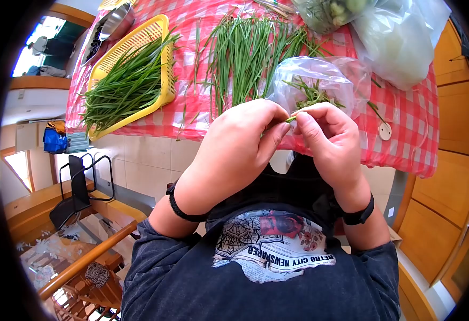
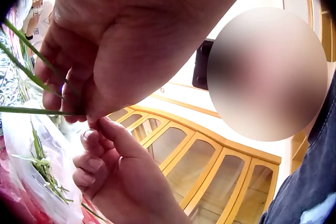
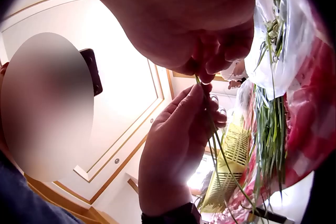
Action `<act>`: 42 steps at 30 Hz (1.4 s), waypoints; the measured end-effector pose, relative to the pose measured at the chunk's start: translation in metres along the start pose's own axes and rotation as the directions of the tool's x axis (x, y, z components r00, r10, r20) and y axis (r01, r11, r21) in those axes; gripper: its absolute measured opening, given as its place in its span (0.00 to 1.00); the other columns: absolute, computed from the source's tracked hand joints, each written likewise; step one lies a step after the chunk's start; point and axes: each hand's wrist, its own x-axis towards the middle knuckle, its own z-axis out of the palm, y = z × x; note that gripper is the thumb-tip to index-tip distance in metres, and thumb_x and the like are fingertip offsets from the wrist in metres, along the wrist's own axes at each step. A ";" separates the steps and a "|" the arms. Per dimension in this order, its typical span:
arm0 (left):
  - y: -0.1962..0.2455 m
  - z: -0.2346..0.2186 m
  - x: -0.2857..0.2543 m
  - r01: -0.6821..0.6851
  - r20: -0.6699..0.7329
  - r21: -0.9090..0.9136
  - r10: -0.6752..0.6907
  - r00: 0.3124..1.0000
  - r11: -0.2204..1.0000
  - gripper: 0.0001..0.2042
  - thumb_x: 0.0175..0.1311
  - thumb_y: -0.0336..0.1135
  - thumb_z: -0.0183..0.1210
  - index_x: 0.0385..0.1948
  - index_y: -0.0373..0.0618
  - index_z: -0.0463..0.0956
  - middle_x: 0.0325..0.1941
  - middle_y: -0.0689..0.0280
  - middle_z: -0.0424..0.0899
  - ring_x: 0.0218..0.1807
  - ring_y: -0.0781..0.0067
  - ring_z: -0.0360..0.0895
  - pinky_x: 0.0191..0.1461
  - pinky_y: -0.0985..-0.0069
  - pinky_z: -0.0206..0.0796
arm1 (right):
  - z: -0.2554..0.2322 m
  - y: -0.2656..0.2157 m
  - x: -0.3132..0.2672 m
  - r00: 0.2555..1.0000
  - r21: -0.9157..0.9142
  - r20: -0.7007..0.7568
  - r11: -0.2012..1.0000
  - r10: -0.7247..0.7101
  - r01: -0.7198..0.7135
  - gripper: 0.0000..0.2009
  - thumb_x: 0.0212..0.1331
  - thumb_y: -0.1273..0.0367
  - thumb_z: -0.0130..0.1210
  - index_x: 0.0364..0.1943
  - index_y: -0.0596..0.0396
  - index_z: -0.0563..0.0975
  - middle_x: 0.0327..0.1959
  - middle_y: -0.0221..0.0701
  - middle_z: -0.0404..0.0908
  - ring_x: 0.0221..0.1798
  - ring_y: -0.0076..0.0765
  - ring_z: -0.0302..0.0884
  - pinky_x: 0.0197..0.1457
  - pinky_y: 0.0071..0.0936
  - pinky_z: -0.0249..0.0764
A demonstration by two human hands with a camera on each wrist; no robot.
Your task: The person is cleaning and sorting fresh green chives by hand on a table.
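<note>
My left hand (image 1: pixel 240 142) pinches a few green chive stalks (image 2: pixel 31 110) between thumb and fingers, above the table's near edge. My right hand (image 1: pixel 328 142) meets it fingertip to fingertip, thumb and forefinger pinching the stalks' end. In the right wrist view the long leaves hang down past the left hand. Just beyond the hands lies a clear plastic bag (image 1: pixel 288 72) with wilted green trimmings (image 1: pixel 315 95) inside. A loose spread of chives (image 1: pixel 245 56) lies behind the left hand.
A yellow basket (image 1: pixel 167 69) heaped with chives (image 1: pixel 130 85) stands at the left, with a metal bowl (image 1: pixel 118 22) behind it. Filled plastic bags (image 1: pixel 400 48) sit at the back right. A red checked cloth (image 1: pixel 411 125) covers the table; a round white tag (image 1: pixel 385 131) lies on it.
</note>
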 end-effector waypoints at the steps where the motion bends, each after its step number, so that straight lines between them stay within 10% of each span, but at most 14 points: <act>1: 0.001 0.001 0.000 0.001 -0.009 -0.006 -0.001 1.000 1.000 0.05 0.68 0.27 0.65 0.41 0.37 0.81 0.37 0.54 0.85 0.40 0.52 0.85 0.45 0.64 0.75 | 0.000 0.000 -0.001 1.000 0.001 0.001 1.000 -0.002 0.002 0.07 0.73 0.70 0.62 0.44 0.61 0.82 0.34 0.23 0.84 0.35 0.12 0.77 0.39 0.14 0.74; 17: 0.001 -0.006 0.007 -0.042 0.058 -0.059 0.045 0.997 0.997 0.06 0.66 0.29 0.67 0.39 0.39 0.83 0.34 0.56 0.85 0.38 0.53 0.85 0.43 0.64 0.75 | -0.017 0.004 -0.006 0.979 -0.131 0.004 0.971 -0.203 0.202 0.01 0.70 0.77 0.60 0.40 0.62 0.82 0.31 0.25 0.82 0.32 0.14 0.76 0.35 0.16 0.72; 25: -0.021 -0.033 -0.016 0.206 0.139 -0.070 -0.195 0.971 0.976 0.06 0.67 0.30 0.66 0.38 0.38 0.82 0.32 0.58 0.84 0.36 0.65 0.83 0.43 0.68 0.74 | -0.037 -0.004 -0.006 0.964 -0.079 -0.107 0.969 -0.242 0.235 0.02 0.72 0.77 0.58 0.42 0.63 0.80 0.34 0.25 0.79 0.35 0.15 0.74 0.40 0.16 0.71; 42: -0.051 -0.082 -0.061 0.433 -0.179 0.041 -0.420 0.890 0.900 0.13 0.78 0.34 0.57 0.33 0.34 0.77 0.24 0.65 0.79 0.28 0.79 0.73 0.36 0.75 0.68 | -0.059 -0.005 0.006 0.946 0.011 -0.284 0.986 -0.156 0.166 0.06 0.75 0.69 0.58 0.42 0.59 0.81 0.31 0.23 0.82 0.30 0.12 0.71 0.34 0.14 0.66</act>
